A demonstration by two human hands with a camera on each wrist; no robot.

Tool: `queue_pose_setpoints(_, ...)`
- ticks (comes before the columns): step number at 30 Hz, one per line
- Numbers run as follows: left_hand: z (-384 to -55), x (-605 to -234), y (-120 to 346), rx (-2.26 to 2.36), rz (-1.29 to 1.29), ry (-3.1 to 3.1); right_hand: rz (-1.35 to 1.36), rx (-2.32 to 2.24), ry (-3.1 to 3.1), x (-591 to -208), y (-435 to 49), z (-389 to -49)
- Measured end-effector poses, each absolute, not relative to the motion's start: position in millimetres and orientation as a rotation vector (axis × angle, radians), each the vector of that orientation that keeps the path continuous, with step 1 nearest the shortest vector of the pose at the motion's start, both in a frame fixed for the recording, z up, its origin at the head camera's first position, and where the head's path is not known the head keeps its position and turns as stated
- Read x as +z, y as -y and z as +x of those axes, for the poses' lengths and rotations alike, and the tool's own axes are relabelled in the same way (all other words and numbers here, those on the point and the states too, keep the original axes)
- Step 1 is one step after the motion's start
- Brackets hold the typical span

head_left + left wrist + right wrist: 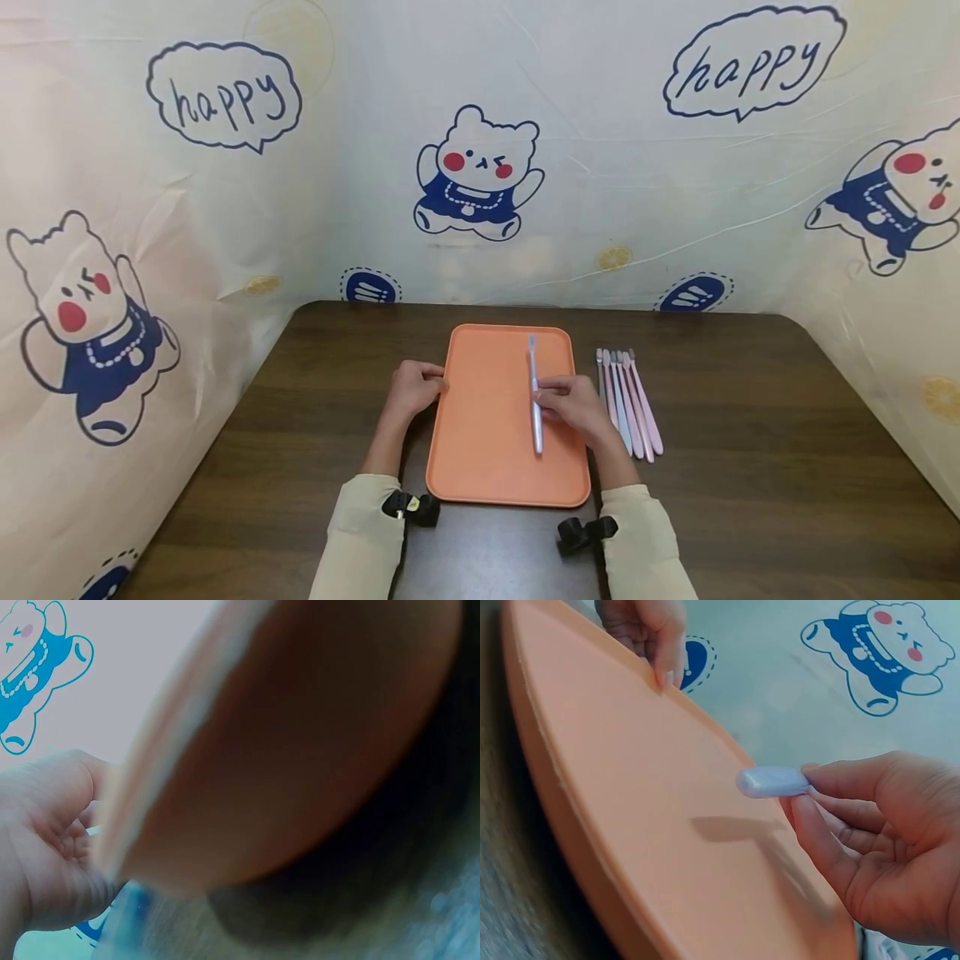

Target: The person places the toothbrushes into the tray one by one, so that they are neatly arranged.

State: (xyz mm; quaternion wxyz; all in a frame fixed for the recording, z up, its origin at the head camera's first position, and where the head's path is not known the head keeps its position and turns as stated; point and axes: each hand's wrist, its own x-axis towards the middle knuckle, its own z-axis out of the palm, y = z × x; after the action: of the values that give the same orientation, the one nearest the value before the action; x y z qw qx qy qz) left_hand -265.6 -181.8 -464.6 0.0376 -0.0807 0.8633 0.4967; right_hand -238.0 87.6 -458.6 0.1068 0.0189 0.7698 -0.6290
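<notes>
An orange tray (487, 417) lies on the table in the head view. My left hand (415, 390) pinches its left rim, and the right wrist view shows that thumb (667, 664) over the edge. Between thumb and fingers, my right hand (573, 404) holds a pale lilac toothbrush (537, 421) above the tray's right half. Its handle end (769, 782) points toward the right wrist camera and casts a shadow on the tray. The tray's blurred side (300, 750) covers much of the left wrist view and hides some left fingers.
Several toothbrushes (633, 408) in white, blue and pink lie side by side to the right of the tray, close to my right forearm. The dark wooden table (750, 467) meets a printed curtain (585, 208) at its back and sides.
</notes>
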Motion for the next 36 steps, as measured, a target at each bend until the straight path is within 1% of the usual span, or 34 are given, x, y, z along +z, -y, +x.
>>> queue_pose_setpoints(13,-264.9,-463.7,182.3,1.515,-0.257,-2.654,0.096,-1.823,-2.297,-459.1,-73.4,-238.9)
queue_pose_setpoints(36,-266.1,-465.1,182.6,1.504,-0.267,-2.646,0.072,-1.910,-2.194,-465.3,-45.9,-239.6)
